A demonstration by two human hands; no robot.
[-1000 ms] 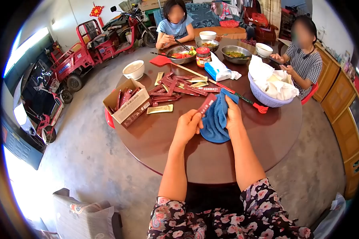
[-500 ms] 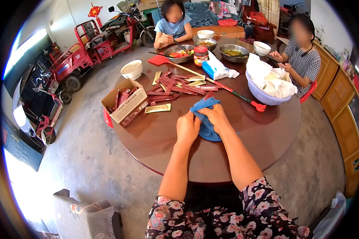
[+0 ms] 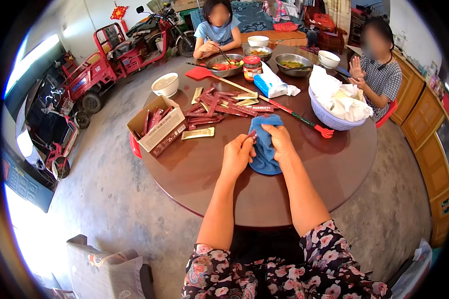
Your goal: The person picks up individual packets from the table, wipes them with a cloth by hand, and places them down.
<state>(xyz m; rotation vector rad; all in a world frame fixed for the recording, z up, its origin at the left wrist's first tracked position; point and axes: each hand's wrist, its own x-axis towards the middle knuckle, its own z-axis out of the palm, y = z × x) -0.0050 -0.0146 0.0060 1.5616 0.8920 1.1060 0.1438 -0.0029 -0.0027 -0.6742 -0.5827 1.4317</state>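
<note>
Near the front of the round brown table, my left hand [image 3: 238, 153] is closed on the lower end of a dark red sachet [image 3: 253, 135]. My right hand [image 3: 280, 142] grips a blue cloth [image 3: 265, 157], which lies against the sachet and hides its upper part. The cloth's lower end hangs down to the tabletop. Beyond my hands lies a loose pile of red sachets [image 3: 217, 107] with a few cream ones. One cream sachet [image 3: 198, 133] lies at the pile's front. An open cardboard box [image 3: 159, 132] holding more red sachets stands left of it.
A red-ended wooden stick [image 3: 234, 86] crosses the table [image 3: 194, 174]. Behind it are a jar [image 3: 251, 67], a tissue pack [image 3: 272, 84], metal bowls of food and white bowls. A purple basket [image 3: 334, 119] with white cloth or paper stands right. Two people sit at the far side.
The cloth, earlier beside the sachet, wrapped over it half a second ago and now stands upright around its upper part. The person on the right has raised a hand.
</note>
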